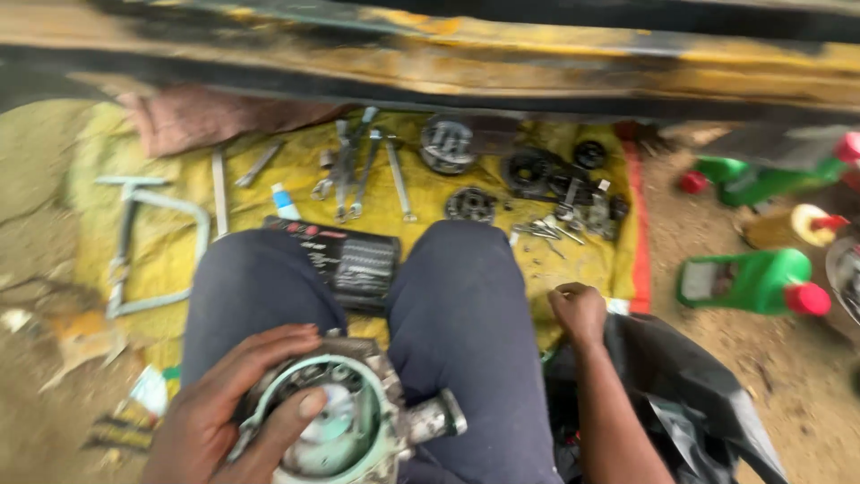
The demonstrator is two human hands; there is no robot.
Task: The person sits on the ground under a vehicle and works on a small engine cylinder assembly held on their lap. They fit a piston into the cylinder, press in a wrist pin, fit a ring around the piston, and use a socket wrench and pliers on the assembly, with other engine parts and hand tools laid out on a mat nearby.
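My left hand (228, 403) grips a round metal engine part (345, 421) with a pale green gasket ring, resting in my lap at the bottom centre. A short metal stub sticks out of its right side. My right hand (578, 309) is closed at the mouth of a black plastic bag (681, 385) on the right, fingers curled; what it holds is hidden. My knees in dark blue trousers (457, 305) fill the middle.
A yellow cloth (179, 242) on the dirt ground carries several wrenches (358, 170), gears and clutch parts (537, 179), a black box (349, 260) and a hacksaw frame (143, 242). Green bottles with red caps (752, 282) lie at right. A worn yellow beam (448, 54) crosses above.
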